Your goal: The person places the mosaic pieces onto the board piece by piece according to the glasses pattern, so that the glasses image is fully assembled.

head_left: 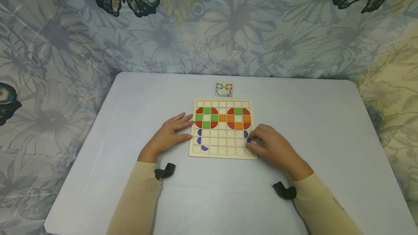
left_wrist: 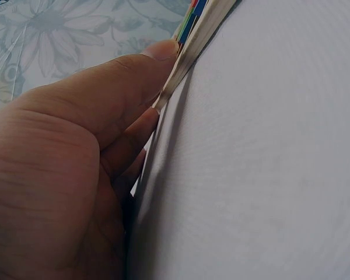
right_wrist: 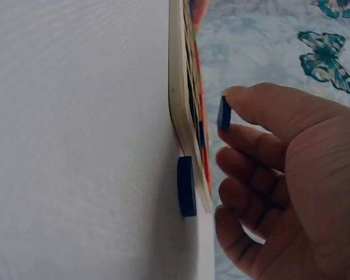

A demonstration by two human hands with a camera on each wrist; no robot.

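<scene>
A square wooden grid board (head_left: 222, 142) lies on the table. My left hand (head_left: 168, 133) rests at its left edge with straight fingers, and in the left wrist view the thumb (left_wrist: 163, 51) touches the rim. My right hand (head_left: 274, 146) is over the board's lower right side. Between thumb and forefinger it pinches a blue half-circle tile (right_wrist: 224, 114). Another blue tile (right_wrist: 186, 186) is beside the board's edge in the right wrist view. Red, green and orange tiles form two rings joined by an orange square (head_left: 222, 118). Blue half-circle tiles (head_left: 199, 132) line the left column.
A small pattern card (head_left: 224, 89) lies behind the board. White cloth covers the table (head_left: 130, 93), which reaches back to a floral curtain (head_left: 235, 24). Black wrist cameras (head_left: 166, 170) are worn at both sleeves.
</scene>
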